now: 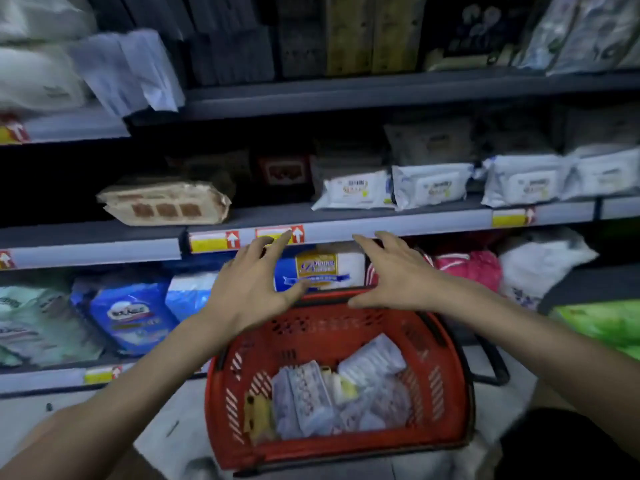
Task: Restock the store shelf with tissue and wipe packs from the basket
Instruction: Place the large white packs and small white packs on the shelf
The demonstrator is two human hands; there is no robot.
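Basket [446, 393]: red plastic with slotted walls, standing on the floor close in front of the person.
Packs in basket [311, 393]: several pale film-wrapped tissue and wipe packs lie jumbled on the bottom, some leaning on each other.
Handling: probably light and soft, with a slick wrap that gives under pressure. Best taken across the flat faces, thumb opposite fingers, not by a seam end.
Left hand [256, 282]: empty, palm down, fingers spread wide above the basket's far rim.
Right hand [394, 271]: also empty and splayed, near the left. Whether its thumb touches the rim I cannot tell.
Lower shelf: blue packs [131, 313] and a white-and-gold tissue pack [322, 268] sit behind the hands.
Middle shelf [415, 225]: white wipe packs [356, 190] in a row at right, a tan pack [166, 202] at left, and a gap between them that is a likely slot.
Top shelf: dark and blurred.
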